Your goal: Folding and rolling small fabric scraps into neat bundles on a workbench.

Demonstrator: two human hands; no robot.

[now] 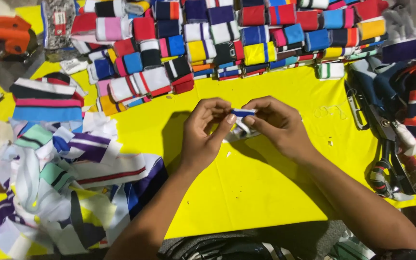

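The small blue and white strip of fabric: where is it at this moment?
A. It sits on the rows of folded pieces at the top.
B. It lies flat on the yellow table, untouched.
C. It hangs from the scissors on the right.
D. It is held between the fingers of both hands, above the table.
D: the small blue and white strip is pinched between the left hand and the right hand, above the yellow table.

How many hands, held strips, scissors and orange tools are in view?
Hands: 2, left hand and right hand
Blue-and-white strip in their grip: 1
Scissors: 1
Orange tool: 1
Total: 5
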